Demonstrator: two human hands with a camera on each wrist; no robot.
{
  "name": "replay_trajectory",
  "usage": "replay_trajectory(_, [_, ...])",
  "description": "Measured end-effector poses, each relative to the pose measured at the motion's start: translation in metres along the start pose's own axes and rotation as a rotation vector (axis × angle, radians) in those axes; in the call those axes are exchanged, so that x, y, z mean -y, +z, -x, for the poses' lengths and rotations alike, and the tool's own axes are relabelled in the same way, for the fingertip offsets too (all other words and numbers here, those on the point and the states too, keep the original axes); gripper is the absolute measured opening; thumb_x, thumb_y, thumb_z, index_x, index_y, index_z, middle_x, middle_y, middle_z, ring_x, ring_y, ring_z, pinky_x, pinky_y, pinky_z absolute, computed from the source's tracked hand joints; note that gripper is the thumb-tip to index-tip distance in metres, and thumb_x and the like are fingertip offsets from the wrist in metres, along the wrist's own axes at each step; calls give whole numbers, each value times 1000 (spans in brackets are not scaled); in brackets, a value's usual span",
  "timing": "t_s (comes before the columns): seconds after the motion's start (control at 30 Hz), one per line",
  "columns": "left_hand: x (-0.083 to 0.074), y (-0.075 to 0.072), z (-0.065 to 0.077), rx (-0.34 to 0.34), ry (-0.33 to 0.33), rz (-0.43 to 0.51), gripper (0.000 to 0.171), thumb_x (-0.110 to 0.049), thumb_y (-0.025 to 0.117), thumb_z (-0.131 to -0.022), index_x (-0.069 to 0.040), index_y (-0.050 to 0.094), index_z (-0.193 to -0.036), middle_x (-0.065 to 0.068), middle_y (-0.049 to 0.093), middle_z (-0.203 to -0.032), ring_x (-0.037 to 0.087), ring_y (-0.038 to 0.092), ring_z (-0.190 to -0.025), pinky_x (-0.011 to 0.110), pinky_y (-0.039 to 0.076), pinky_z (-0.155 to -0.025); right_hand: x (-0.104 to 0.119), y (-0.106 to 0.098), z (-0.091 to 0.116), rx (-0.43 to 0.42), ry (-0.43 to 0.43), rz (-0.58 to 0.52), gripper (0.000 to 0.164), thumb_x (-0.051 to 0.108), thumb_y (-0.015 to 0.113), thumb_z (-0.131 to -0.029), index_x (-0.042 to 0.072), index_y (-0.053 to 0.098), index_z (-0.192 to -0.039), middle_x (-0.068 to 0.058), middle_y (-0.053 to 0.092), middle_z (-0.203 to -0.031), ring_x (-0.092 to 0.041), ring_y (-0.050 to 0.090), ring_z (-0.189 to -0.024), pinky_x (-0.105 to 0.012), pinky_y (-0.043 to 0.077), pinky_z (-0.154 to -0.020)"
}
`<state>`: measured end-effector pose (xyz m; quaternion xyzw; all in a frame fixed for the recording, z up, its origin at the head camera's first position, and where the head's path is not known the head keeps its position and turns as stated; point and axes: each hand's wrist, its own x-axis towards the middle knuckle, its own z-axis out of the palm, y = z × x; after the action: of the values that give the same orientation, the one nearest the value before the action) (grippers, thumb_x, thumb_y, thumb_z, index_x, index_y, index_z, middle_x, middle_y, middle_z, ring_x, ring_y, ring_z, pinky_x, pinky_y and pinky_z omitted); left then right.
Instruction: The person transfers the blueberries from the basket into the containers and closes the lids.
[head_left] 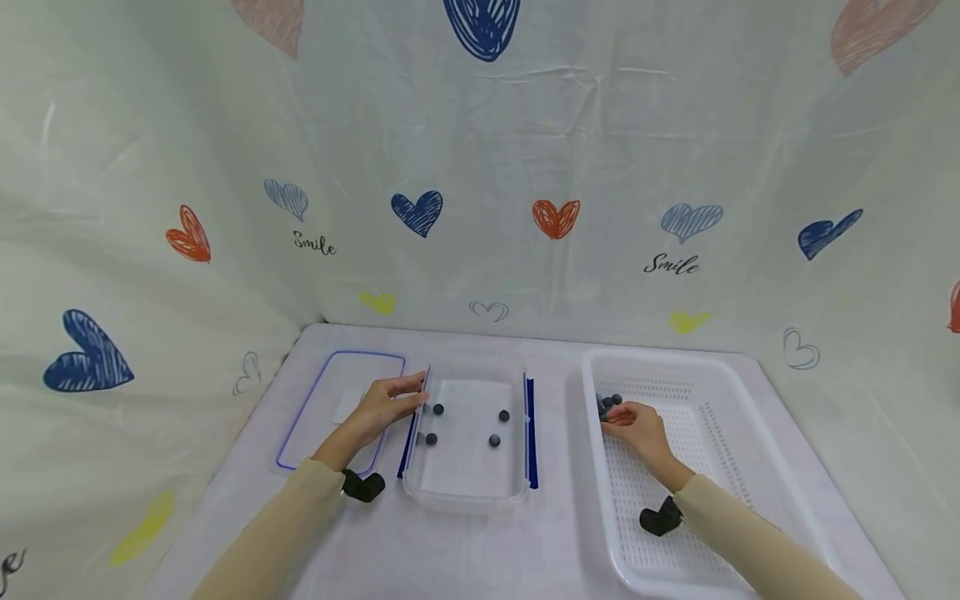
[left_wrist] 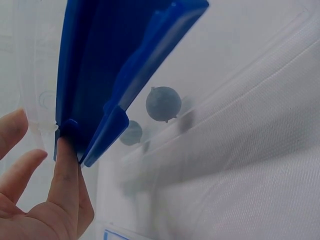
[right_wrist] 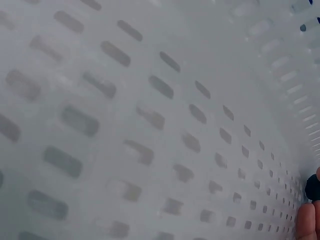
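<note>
A clear lidless container [head_left: 468, 492] with blue side latches [head_left: 532, 433] holds several dark blueberries [head_left: 504, 416], spread apart on its bottom. My left hand [head_left: 381, 410] is at its left wall, fingers fairly straight; in the left wrist view a fingertip touches the blue latch [left_wrist: 95, 75]. Two blueberries show through the clear wall there. My right hand [head_left: 639, 429] reaches into the white perforated basket [head_left: 675, 575], at its left side, beside a small cluster of blueberries [head_left: 617, 400]. At the edge of the right wrist view, its fingers [right_wrist: 306, 220] pinch a dark blueberry [right_wrist: 312, 187].
Left of the container, partly behind the left hand and wrist, lies a clear lid [head_left: 341, 375] with a blue rim. The white table [head_left: 480, 558] meets a hanging sheet printed with hearts [head_left: 555, 218] at the back and sides. Each wrist wears a black camera mount [head_left: 662, 517].
</note>
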<state>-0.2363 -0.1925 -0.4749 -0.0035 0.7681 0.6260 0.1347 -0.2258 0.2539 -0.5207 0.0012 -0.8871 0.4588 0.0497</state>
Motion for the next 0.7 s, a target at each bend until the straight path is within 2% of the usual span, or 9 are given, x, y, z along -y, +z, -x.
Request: replay_trajectory(0.7, [2, -1, -2, 9, 8, -11, 58, -18, 72, -94, -5, 49, -146, 21, 47, -147, 32, 49, -132, 36, 47, -103, 5, 5, -1, -47, -6, 56, 16, -1, 82, -77, -7, 72, -88, -13, 71, -79, -17, 66, -70, -16, 52, -60])
